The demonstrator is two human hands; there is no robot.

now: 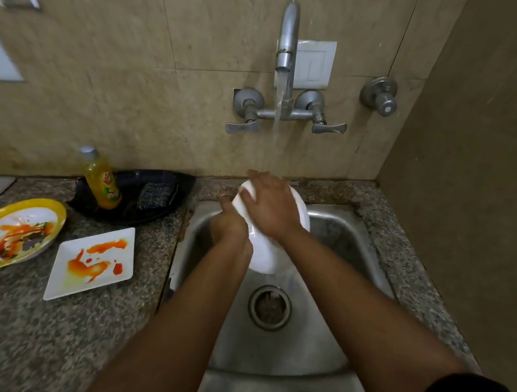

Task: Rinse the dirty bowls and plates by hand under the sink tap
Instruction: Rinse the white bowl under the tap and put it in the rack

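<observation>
A white bowl (264, 254) is held tilted over the steel sink (334, 231), its underside towards me, under running water from the wall tap (288, 32). My left hand (229, 227) grips the bowl's left rim, thumb up beside it. My right hand (268, 205) lies flat on the bowl's back, fingers spread, where the stream lands. On the counter to the left lie a yellow-rimmed plate (16, 234) and a square white plate (92, 262), both smeared with orange sauce.
A black tray (158, 210) behind the plates holds a yellow dish-soap bottle (100, 181) and a scrub pad (155, 194). Two tap handles (329, 128) stick out from the tiled wall. The drain (270, 307) sits mid-sink. A wall closes in on the right.
</observation>
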